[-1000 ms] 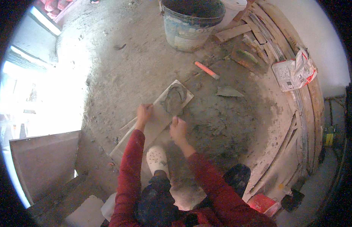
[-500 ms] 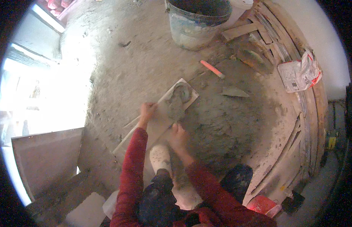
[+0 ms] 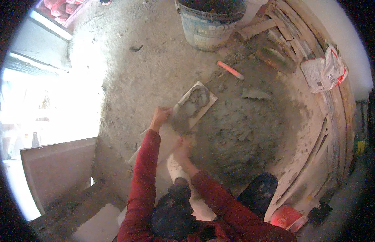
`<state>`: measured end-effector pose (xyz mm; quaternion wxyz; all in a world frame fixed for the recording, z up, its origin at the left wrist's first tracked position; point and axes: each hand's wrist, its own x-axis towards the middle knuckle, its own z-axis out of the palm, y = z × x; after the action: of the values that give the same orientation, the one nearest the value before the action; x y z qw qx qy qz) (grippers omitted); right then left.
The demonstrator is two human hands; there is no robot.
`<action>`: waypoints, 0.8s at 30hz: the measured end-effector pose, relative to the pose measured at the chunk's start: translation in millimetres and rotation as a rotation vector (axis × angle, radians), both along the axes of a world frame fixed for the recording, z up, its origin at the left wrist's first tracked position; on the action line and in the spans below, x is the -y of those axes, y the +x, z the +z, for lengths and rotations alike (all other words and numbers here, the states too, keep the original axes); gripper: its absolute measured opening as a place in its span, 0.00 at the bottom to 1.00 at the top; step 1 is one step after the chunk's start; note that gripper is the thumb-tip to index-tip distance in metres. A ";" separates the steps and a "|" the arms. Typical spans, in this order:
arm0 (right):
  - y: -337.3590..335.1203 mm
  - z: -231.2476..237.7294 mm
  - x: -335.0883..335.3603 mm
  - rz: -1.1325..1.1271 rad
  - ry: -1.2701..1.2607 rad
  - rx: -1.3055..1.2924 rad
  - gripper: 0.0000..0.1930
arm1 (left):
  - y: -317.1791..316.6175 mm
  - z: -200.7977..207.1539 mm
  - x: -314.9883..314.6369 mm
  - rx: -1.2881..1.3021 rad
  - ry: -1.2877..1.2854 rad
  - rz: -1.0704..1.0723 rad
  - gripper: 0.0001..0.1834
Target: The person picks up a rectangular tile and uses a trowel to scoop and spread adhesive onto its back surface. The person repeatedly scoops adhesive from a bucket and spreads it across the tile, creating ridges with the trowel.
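Note:
A long, pale board-like piece (image 3: pixel 167 141) lies slantwise in front of me, grey wet mortar (image 3: pixel 195 99) spread thickly over its far end. At its left edge, my left hand (image 3: pixel 161 115) is closed on the rim. My right hand (image 3: pixel 182 150) is closed and blurred over the right edge, just below the mortar; what its fingers hold is hidden. Beyond the board, a rod-like orange-red handle (image 3: pixel 230 70) rests on the ground. A grey pointed blade (image 3: pixel 256 94) lies flat on the damp mortar heap (image 3: pixel 244 133) to the right.
A mortar-stained bucket (image 3: pixel 209 30) stands at the far side. Wooden strips (image 3: pixel 304 44) and a crumpled paper sack (image 3: pixel 322 72) line the right wall. A brown panel (image 3: pixel 60 171) leans at left, and a red container (image 3: pixel 286 218) sits near right. My shoe (image 3: pixel 177 171) is beside the board.
My right hand has moved left and toward me, onto the board's right edge. Mortar on the board now looks more smeared toward the near end. The view has shifted slightly.

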<state>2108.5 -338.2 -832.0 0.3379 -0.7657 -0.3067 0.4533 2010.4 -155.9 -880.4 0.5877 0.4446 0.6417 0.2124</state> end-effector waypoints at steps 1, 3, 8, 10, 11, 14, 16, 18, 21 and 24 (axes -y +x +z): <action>-4.4 16.6 -1.2 0.018 -0.012 0.041 0.21 | -5.8 -2.7 -1.6 0.024 -0.013 -0.016 0.14; -9.7 56.5 1.1 0.029 -0.122 -0.168 0.23 | -25.0 -11.3 -2.3 -0.057 -0.025 -0.049 0.14; 27.4 43.2 12.8 0.161 0.118 -0.191 0.23 | -12.8 -9.6 -8.4 -0.134 -0.002 -0.113 0.14; 24.5 72.5 -7.7 0.254 -0.055 -0.126 0.22 | -29.1 -1.4 -5.9 -0.112 -0.011 -0.133 0.14; 18.9 64.1 -7.0 0.256 -0.043 -0.102 0.22 | -31.2 1.7 -4.4 -0.085 0.002 -0.108 0.14; 26.7 -11.9 16.2 0.114 0.199 0.006 0.21 | 20.4 13.1 -23.0 0.017 0.060 -0.132 0.13; 19.7 40.1 22.6 0.081 -0.170 -0.434 0.21 | -17.9 2.9 -10.4 -0.054 0.027 -0.126 0.13; 53.1 103.8 17.8 0.176 -0.322 -0.561 0.20 | -24.8 -1.6 -8.3 -0.050 0.037 -0.112 0.14; 128.9 130.7 27.7 0.492 0.092 -0.105 0.19 | -18.8 -29.9 -11.1 -0.160 0.193 -0.083 0.14; 219.3 173.9 35.5 0.855 0.113 0.544 0.17 | -41.1 -27.8 4.5 -0.153 0.102 -0.019 0.18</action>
<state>2327.9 -373.7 -658.2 0.0710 -0.6424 -0.6936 0.3182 1969.3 -160.4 -908.1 0.5158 0.4950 0.6686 0.2046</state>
